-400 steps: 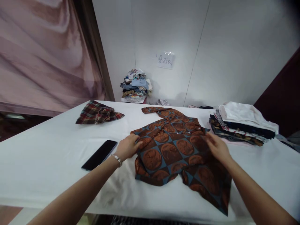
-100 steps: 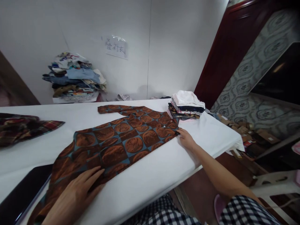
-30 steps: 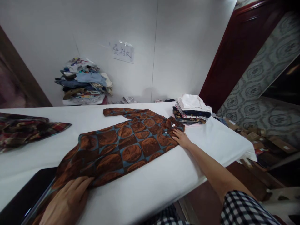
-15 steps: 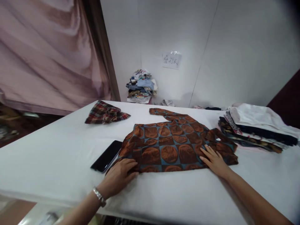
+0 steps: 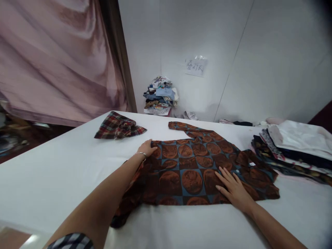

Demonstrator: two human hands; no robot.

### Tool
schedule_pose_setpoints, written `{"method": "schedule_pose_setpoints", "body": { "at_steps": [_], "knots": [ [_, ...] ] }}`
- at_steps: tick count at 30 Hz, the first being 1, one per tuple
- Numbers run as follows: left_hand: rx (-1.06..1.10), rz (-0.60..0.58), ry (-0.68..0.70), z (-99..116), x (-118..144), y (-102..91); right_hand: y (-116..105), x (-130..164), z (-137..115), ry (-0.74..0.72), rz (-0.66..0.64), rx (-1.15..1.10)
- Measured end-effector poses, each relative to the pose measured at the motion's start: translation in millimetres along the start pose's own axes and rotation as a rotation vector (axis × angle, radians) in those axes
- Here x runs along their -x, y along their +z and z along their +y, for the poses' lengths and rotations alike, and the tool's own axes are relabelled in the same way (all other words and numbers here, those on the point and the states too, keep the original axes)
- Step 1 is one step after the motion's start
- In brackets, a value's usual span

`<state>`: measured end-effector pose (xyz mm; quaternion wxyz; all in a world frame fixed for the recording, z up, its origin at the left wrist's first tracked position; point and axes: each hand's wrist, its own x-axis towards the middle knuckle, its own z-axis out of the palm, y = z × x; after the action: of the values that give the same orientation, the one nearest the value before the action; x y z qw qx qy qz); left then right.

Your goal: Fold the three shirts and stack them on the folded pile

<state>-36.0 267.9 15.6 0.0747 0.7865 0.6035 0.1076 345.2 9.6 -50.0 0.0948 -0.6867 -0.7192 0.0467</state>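
left hand (image 5: 147, 148) grips the far edge of the brown patterned shirt (image 5: 193, 162) (fingers curled on the cloth); right hand (image 5: 232, 186) lies flat, fingers spread, pressing it to the white surface (image 5: 57, 173).

— Hidden under the left forearm (image 5: 109, 200): the near left part of the brown patterned shirt (image 5: 192, 166), its hem there out of sight.

— And beneath the right hand (image 5: 234, 188)?

— A patch of the same shirt, covered by the flat palm. Right arm cut off by the bottom edge; left arm too, only a scrap of checked sleeve (image 5: 71, 241) showing.

— The folded stack (image 5: 295, 148)?

— Cut by the right edge, full width not to be told. Corner there darkened as well.

— Paper sign (image 5: 195, 65) on the wall?

— Too small and blurred to read.

— Far pile of clothes (image 5: 160, 95)?

— Too small to tell piece from piece.
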Motion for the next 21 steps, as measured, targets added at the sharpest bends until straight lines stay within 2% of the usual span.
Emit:
{"method": "schedule_pose_setpoints", "body": {
  "at_steps": [3, 5, 7, 8, 10, 11, 12, 16, 18, 21],
  "knots": [
    [-0.018, 0.021, -0.008, 3.9, -7.0, 23.8, -19.8, -13.2, 1.8, 0.027, -0.023, -0.076],
    [-0.028, 0.045, -0.011, 5.6, -5.8, 33.8, -36.9, -39.4, 4.0, 0.008, 0.068, -0.117],
    [-0.034, 0.061, -0.008, 6.5, -4.3, 38.2, -53.1, -81.1, 4.1, -0.054, 0.196, -0.143],
    [-0.036, 0.068, -0.004, 6.8, -4.0, 38.8, -59.5, -106.6, 2.2, -0.09, 0.221, -0.166],
    [-0.04, 0.082, 0.004, 7.3, -4.3, 38.6, -67.0, -162.7, -6.0, -0.081, 0.233, -0.172],
    [-0.043, 0.09, 0.007, 7.5, -4.7, 38.3, -67.7, -191.2, -12.2, -0.039, 0.197, -0.163],
    [-0.045, 0.098, 0.009, 7.7, -5.1, 38.3, -66.2, -219.0, -19.2, 0.031, 0.163, -0.159],
    [-0.056, 0.126, 0.016, 7.2, -5.9, 40.6, -43.5, -311.1, -46.2, 0.111, 0.121, -0.162],
    [-0.056, 0.145, 0.022, 6.3, -5.7, 42.3, -27.1, -342.7, -54.8, 0.154, 0.116, -0.178],
    [-0.032, 0.179, 0.04, 4.9, -5.3, 44.3, -4.6, -373.3, -60.3, 0.245, 0.13, -0.231]
  ]
}}
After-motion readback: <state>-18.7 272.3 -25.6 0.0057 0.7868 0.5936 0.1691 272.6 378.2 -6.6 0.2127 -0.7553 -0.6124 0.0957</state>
